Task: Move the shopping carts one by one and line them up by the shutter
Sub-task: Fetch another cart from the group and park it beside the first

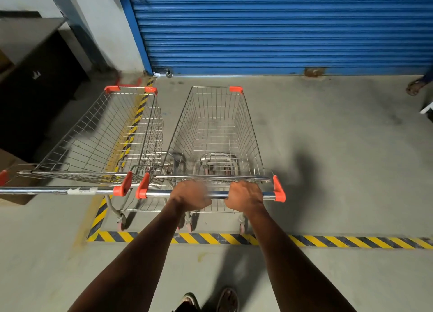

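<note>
Both hands are clamped on the chrome handle bar [210, 194] of a wire shopping cart [214, 133] in the middle of the frame: the left hand [191, 195] grips near the bar's centre and the right hand [246, 198] grips further right, near the orange end cap [278, 189], with a short stretch of bare bar between them. The cart's empty basket points up the frame toward the blue roller shutter [281, 27], which fills the top of the picture, and bare concrete floor [328, 135] lies between the cart's front edge and the shutter's bottom rail. Just beside it on the left stands a second shopping cart [103, 133], also empty and facing the shutter; the orange caps of the two handles sit close together, and whether they touch cannot be told. Its handle [58, 191] runs off the left edge and carries a strip of white tape. A band of yellow-and-black hazard tape [339, 241] crosses the floor in the lower part of the frame, just behind the carts' rear wheels, and another strip runs up the left side beneath the second cart. At the upper left stands a dark cabinet [35, 88]. At the bottom edge the person's sandalled feet [227, 300] show, and a foot in a sandal [416, 86] is at the right edge.
</note>
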`<state>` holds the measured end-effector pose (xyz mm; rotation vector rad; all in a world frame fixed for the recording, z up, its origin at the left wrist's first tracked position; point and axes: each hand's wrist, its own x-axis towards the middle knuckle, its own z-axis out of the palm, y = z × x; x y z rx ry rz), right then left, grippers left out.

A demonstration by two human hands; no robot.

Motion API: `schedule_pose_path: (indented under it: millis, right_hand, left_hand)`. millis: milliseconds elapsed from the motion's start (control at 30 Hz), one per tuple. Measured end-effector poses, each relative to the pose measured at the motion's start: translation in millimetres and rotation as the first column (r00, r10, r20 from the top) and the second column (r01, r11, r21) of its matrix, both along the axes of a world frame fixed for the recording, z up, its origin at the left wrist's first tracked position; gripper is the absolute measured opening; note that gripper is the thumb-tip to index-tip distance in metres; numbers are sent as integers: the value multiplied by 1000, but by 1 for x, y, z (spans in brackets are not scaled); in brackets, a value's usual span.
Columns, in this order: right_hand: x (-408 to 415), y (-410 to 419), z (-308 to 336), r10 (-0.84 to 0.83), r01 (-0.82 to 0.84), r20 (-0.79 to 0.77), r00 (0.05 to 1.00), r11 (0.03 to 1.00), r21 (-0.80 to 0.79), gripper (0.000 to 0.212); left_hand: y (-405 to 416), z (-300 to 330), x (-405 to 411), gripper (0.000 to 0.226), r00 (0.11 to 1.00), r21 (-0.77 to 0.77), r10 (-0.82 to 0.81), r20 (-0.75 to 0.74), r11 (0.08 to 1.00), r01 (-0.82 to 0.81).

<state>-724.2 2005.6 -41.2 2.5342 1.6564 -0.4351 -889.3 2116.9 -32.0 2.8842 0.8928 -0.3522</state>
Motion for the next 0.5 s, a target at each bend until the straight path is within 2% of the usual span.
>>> schedule_pose_path:
  millis: [233,500]
  right_hand:
    - [3,9,-1,8,-8,9,1000,1000,20,28]
    - [8,17,-2,16,-16,5,1000,1000,6,26]
  left_hand:
    - [10,-2,3,48,1000,-40,14,8,999,-13]
    - [17,-2,6,44,1000,-26,5,10,1000,-4]
